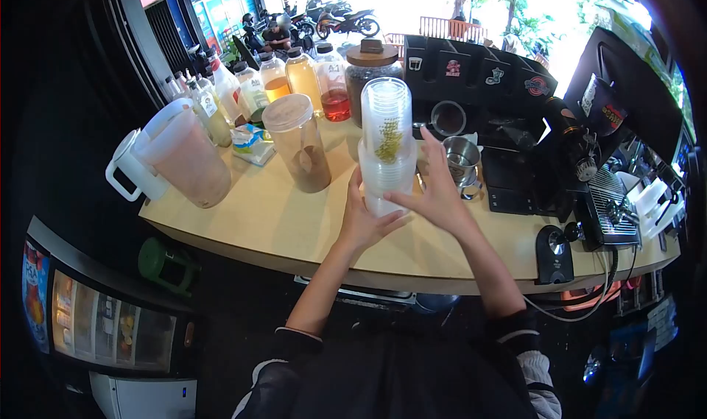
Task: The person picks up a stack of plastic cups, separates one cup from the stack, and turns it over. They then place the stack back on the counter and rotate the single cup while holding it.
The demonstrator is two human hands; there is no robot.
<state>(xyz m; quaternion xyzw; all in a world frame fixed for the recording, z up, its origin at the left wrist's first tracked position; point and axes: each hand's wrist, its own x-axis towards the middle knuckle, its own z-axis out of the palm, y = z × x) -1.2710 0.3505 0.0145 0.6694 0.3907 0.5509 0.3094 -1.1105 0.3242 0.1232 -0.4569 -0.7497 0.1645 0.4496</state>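
Your left grip [364,223] grasping stacked cups [389,135] at twelve o'clock, green print unreadable, left fingers partly hidden, your right grip [440,199] spread beside them, bottle [335,87] label at eleven o'clock blurred

Left hand [363,219]: is cupping. Right hand [440,198]: is spreading fingers [434,159]. Two forearms [319,290]: are crossing table's [272,224] near edge.

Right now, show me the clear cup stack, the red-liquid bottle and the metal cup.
Clear cup stack [388,150]: head view, on its middle.
Red-liquid bottle [336,95]: head view, on its red-filled lower part.
Metal cup [463,172]: head view, on its front wall.
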